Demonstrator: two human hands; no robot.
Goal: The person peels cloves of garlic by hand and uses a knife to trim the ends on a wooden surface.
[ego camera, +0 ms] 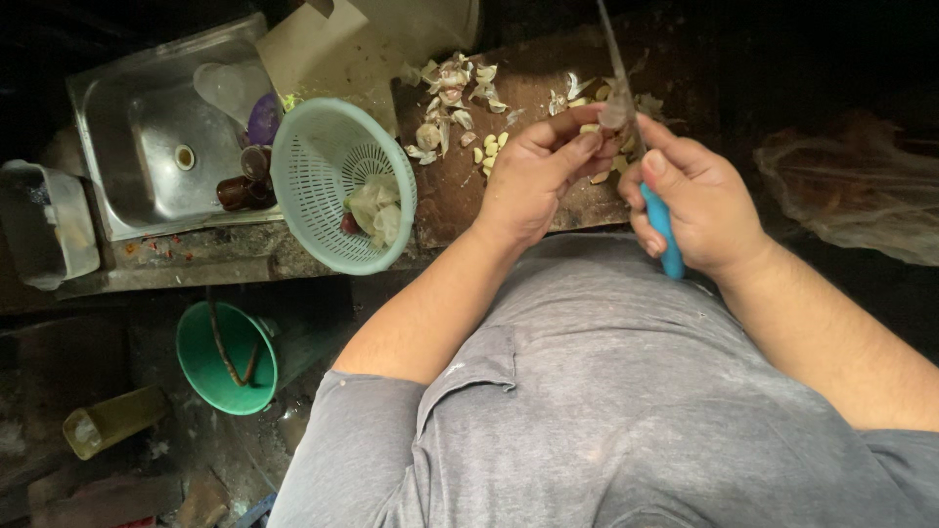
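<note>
My left hand (pixel 536 176) pinches a garlic clove (pixel 616 115) between thumb and fingers, over a brown wooden board (pixel 460 186). My right hand (pixel 690 196) grips a knife by its blue handle (pixel 665 233); the thin blade (pixel 613 49) points up and away, resting against the clove. Peeled garlic cloves (pixel 489 149) lie in a small cluster on the board just left of my left hand. Papery garlic skins (pixel 450 93) are scattered further back on the board.
A pale green plastic colander (pixel 323 166) holding some peels and a dark piece sits left of the board. Beyond it is a metal sink (pixel 156 147) with dark bottles (pixel 240 191). A green bucket (pixel 227 360) stands on the floor below. A plastic bag (pixel 851 186) lies at right.
</note>
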